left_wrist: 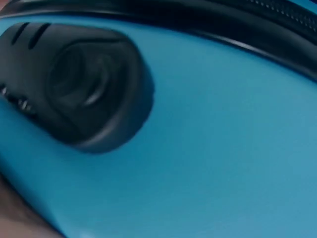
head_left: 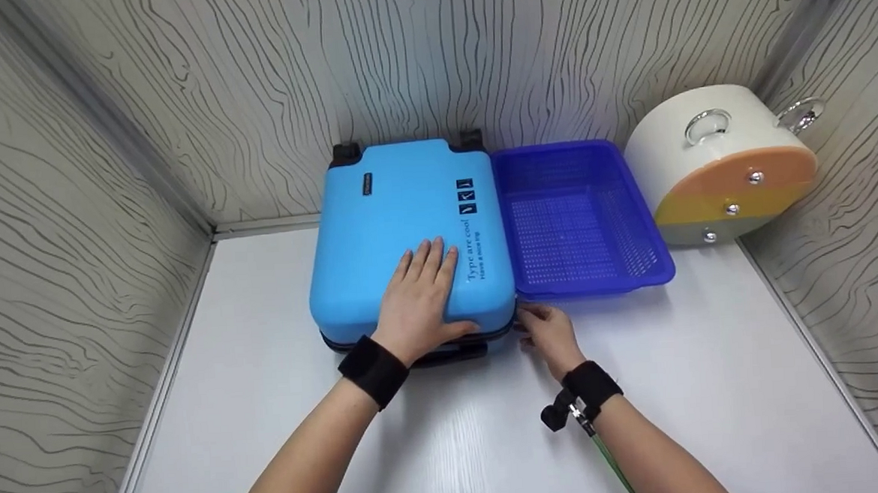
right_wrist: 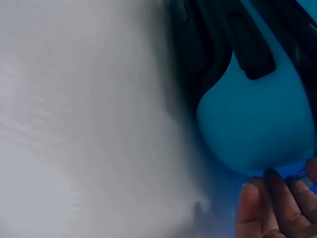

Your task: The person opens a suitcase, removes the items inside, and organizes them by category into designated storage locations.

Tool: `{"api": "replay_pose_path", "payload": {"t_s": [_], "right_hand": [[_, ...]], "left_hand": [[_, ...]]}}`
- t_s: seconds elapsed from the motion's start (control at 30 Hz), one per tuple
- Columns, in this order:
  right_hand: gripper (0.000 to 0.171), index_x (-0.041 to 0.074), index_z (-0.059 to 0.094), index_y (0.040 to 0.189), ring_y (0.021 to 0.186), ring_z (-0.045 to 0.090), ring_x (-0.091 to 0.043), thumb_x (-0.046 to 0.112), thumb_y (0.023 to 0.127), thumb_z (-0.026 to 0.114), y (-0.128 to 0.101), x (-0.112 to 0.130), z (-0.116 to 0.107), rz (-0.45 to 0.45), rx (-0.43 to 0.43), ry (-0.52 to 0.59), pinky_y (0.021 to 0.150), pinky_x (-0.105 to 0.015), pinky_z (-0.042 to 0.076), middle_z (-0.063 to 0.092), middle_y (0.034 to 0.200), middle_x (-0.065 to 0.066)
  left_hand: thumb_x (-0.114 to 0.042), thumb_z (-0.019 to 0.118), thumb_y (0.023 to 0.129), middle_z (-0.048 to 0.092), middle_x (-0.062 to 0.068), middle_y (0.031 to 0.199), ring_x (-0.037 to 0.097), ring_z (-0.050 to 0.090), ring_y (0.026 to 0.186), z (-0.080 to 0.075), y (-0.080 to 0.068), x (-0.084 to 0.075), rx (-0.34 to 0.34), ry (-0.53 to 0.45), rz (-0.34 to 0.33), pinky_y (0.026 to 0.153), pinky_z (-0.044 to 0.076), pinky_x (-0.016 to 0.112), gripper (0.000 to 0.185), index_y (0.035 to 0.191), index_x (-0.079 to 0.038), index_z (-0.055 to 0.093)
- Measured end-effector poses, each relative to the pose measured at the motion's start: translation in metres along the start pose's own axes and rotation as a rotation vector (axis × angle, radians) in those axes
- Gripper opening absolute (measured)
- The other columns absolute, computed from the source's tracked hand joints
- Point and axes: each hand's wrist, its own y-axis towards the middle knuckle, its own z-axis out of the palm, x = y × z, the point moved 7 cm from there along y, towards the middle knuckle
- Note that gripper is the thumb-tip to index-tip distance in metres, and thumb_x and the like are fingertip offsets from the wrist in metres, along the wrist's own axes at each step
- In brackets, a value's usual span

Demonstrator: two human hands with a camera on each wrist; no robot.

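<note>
A: Head view first: nearest us, the right hand [head_left: 547,332] sits at the case's [head_left: 409,240] near right corner, fingers curled in at the dark zip seam. Whether it actually pinches a zip pull, I cannot tell; the fingertips are hidden against the shell.

B: The right wrist view doesn't settle it either. The fingertips [right_wrist: 267,208] lie just under the blue corner, with nothing plainly between them.

A: Then the left hand [head_left: 420,296]: flat on the lid, fingers straight and together, pressing down, gripping nothing.

B: So I judge the step to be steadying the case while the right hand works at the seam. The next move calls for a sure pinch on the pull, with the left palm holding the lid in place.

A: Where does it lie?

B: Flat on the table [head_left: 448,426], lid up, touching the basket [head_left: 580,216] on its right. Its long axis runs away from us: the handle end is near, and the wheels [head_left: 345,154] point toward the back wall. Beyond the basket stands a white drum [head_left: 713,164].
</note>
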Motion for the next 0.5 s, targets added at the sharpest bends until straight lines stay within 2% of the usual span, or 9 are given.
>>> {"api": "replay_pose_path", "payload": {"t_s": [0.13, 0.27, 0.5], "right_hand": [[0.031, -0.009, 0.063, 0.124, 0.100, 0.068, -0.035, 0.012, 0.102, 0.060, -0.0010, 0.0008, -0.0023, -0.012, -0.024, 0.012, 0.083, -0.044, 0.057, 0.069, 0.112, -0.019], [0.024, -0.009, 0.063, 0.117, 0.090, 0.070, -0.031, 0.007, 0.099, 0.062, -0.0021, 0.0041, -0.0055, -0.067, -0.063, 0.034, 0.075, -0.038, 0.059, 0.071, 0.103, -0.018], [0.027, -0.011, 0.065, 0.120, 0.087, 0.066, -0.029, 0.005, 0.098, 0.065, -0.0042, 0.0059, -0.0036, -0.127, -0.082, 0.015, 0.070, -0.028, 0.056, 0.070, 0.101, -0.016]], "left_hand": [[-0.082, 0.067, 0.076, 0.025, 0.019, 0.166, 0.033, 0.020, 0.154, 0.0012, 0.0006, -0.0012, -0.015, 0.005, 0.001, 0.124, 0.016, 0.049, 0.123, 0.163, -0.006, 0.025], [-0.082, 0.068, 0.076, 0.026, 0.019, 0.165, 0.034, 0.021, 0.154, 0.0017, 0.0013, -0.0018, -0.021, -0.002, 0.002, 0.123, 0.016, 0.050, 0.123, 0.162, -0.006, 0.026], [-0.083, 0.067, 0.076, 0.026, 0.019, 0.165, 0.034, 0.021, 0.153, 0.0021, 0.0006, -0.0008, -0.021, 0.000, 0.004, 0.123, 0.017, 0.051, 0.122, 0.162, -0.005, 0.027]]}}
